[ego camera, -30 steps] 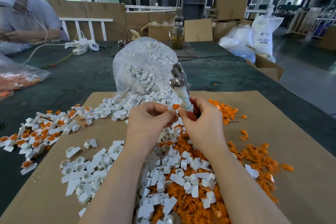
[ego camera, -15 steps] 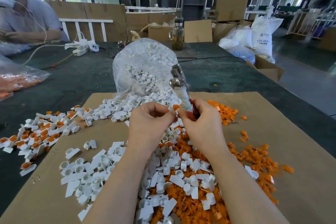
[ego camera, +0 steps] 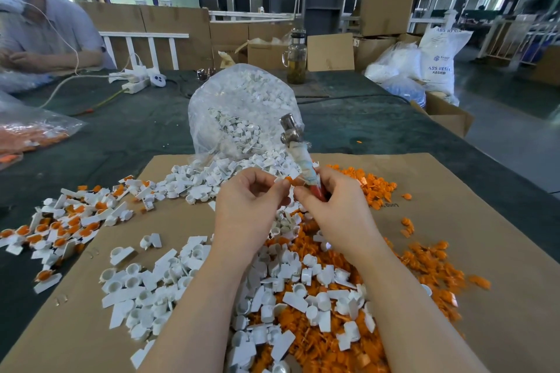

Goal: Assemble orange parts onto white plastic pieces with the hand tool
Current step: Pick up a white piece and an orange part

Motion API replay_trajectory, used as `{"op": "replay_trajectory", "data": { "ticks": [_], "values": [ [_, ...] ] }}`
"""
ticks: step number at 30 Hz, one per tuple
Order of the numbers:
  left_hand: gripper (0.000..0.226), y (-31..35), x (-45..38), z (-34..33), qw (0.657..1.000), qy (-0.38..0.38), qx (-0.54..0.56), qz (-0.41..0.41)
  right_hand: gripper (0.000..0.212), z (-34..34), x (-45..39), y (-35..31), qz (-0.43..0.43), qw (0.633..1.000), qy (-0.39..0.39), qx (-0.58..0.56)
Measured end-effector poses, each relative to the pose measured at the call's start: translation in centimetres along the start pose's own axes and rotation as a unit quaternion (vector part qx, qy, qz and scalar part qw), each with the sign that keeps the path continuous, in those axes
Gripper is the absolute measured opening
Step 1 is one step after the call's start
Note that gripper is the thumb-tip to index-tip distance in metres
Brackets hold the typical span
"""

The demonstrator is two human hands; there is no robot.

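My left hand (ego camera: 247,206) pinches a small white plastic piece with an orange part (ego camera: 288,181) at its fingertips, above the cardboard sheet (ego camera: 472,251). Close beside it, my right hand (ego camera: 336,209) grips the hand tool (ego camera: 298,147), a small hammer with a metal head pointing up and a tape-wrapped handle. The fingertips of both hands almost meet. Below the hands lies a mixed heap of white pieces (ego camera: 297,278) and orange parts (ego camera: 424,266). Finished white pieces with orange inserts (ego camera: 60,227) lie at the left.
A clear bag of white pieces (ego camera: 242,112) stands behind the hands. Another bag with orange parts (ego camera: 27,133) lies far left. A person (ego camera: 39,30) sits at the back left by a power strip (ego camera: 136,80). A glass jar (ego camera: 295,59) and boxes stand behind.
Both hands have stayed together at the same spot, with only small finger movements around the white piece and orange part. The hammer stays upright.
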State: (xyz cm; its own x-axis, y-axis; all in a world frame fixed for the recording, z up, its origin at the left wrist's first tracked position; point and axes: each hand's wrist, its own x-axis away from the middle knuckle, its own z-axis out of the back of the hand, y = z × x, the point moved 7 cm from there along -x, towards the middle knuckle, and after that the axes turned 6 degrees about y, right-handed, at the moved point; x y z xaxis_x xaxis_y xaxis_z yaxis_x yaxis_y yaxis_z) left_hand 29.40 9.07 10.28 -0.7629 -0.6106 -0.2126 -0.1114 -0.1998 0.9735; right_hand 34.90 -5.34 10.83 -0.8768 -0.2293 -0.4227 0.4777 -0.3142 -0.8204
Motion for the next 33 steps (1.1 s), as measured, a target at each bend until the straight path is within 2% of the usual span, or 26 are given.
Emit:
{"op": "replay_trajectory", "data": {
  "ticks": [3, 7, 13, 19, 26, 33],
  "values": [
    [0.010, -0.1, -0.3, 0.3, 1.000, 0.009, 0.027, 0.003, 0.006, 0.1, 0.1, 0.5, -0.043, 0.996, -0.079, -0.025],
    [0.011, -0.4, -0.6, 0.7, 0.996, 0.015, 0.082, 0.018, 0.015, 0.2, 0.4, 1.3, -0.072, 0.983, -0.166, 0.010],
    [0.010, -0.2, -0.9, 1.2, 0.994, 0.016, 0.113, 0.001, 0.015, -0.2, 1.1, 1.0, -0.071, 0.967, -0.240, 0.042],
    [0.011, -0.1, -1.0, 1.2, 0.992, 0.005, 0.126, -0.014, 0.025, -0.4, 1.4, 1.0, -0.079, 0.960, -0.266, 0.037],
    [0.013, -0.2, -1.0, 1.4, 0.990, 0.002, 0.141, -0.016, 0.009, -1.0, 1.2, 0.9, -0.040, 0.964, -0.250, 0.075],
    [0.012, -0.5, -1.2, 1.6, 0.990, 0.020, 0.143, -0.001, 0.029, -1.5, 0.9, 0.7, -0.015, 0.968, -0.226, 0.105]
  ]
}}
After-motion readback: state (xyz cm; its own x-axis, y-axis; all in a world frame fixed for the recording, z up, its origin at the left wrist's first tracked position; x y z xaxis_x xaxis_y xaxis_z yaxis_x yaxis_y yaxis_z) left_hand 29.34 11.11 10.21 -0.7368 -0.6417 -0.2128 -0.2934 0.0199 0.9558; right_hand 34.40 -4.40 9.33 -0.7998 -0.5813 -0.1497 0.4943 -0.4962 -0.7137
